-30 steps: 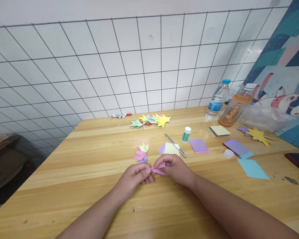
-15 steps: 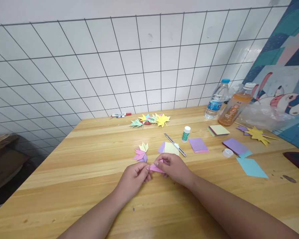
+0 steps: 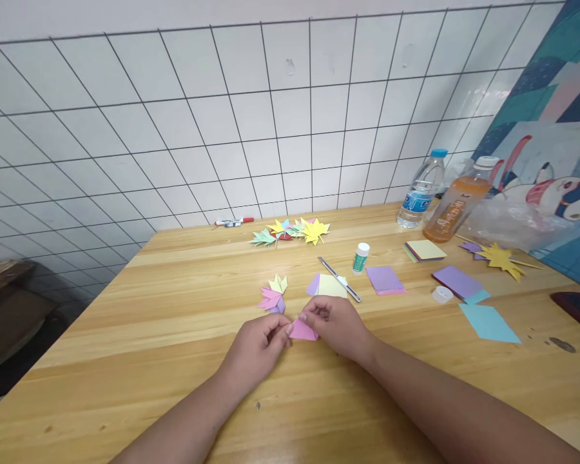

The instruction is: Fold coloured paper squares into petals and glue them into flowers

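Observation:
A small piece of pink paper (image 3: pixel 303 330) is held between my two hands above the wooden table (image 3: pixel 140 361). My left hand (image 3: pixel 263 341) pinches its left corner between thumb and forefinger. On the other side, my right hand (image 3: pixel 336 322) has its fingers closed on the upper right edge, hiding part of the paper. Just beyond my left hand lie folded paper pieces (image 3: pixel 271 298) in pink, yellow and purple. Past my right hand, yellow and purple paper squares (image 3: pixel 332 285) lie with a utility knife (image 3: pixel 339 279) across them.
A glue stick (image 3: pixel 361 258) stands upright, its cap (image 3: pixel 442 295) off to the right. Purple squares (image 3: pixel 385 280) and a blue sheet (image 3: pixel 489 323) lie rightward. A water bottle (image 3: pixel 419 193) and an orange drink bottle (image 3: pixel 459 203) stand behind. Paper leaves (image 3: pixel 314 231) and markers (image 3: pixel 234 222) sit near the wall.
The pink paper now shows a wider face toward me, its lower edge hanging down between my hands. Both hands stay in nearly the same place.

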A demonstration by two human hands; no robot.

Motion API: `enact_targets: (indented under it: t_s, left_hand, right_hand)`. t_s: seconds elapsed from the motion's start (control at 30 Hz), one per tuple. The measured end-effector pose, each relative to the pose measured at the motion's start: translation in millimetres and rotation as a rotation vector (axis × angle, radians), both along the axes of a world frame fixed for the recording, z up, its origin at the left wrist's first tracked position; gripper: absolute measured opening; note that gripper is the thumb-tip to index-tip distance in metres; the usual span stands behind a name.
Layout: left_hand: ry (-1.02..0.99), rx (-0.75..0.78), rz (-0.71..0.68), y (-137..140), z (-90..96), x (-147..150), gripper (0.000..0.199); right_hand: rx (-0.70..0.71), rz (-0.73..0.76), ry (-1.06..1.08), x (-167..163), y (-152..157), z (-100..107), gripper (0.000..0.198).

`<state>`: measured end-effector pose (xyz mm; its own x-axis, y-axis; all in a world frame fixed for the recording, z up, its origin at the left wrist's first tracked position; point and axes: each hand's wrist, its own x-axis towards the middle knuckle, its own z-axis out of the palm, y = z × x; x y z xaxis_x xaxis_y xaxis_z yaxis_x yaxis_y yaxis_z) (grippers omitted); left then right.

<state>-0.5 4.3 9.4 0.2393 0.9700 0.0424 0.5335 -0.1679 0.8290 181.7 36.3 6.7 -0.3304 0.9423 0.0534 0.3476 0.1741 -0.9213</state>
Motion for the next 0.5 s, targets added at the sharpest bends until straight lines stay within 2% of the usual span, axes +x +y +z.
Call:
enact_targets:
  t_s: [0.13,0.27,0.4,0.5]
  left_hand:
    - [-0.027,-0.025,0.044,2.6,-1.6,-2.2,0.026]
    - [-0.195,-0.093,0.153,6.0,-3.0,-3.5,0.028]
    - [-0.304,-0.116,0.202,6.2,-2.3,-3.0,0.031]
    - [-0.254,-0.079,0.156,3.6,-1.8,-1.1,0.027]
  right_hand:
    - [-0.074,-0.073,0.124,7.5,8.5,0.6,0.023]
    - [-0.191,-0.124,0.269,8.6,8.5,6.1,0.028]
    - [-0.374,0.010,0.319,-0.1,-0.2,8.1,0.039]
    - [-0.391,0.067,0.391,-4.8,-3.3,6.9,0.033]
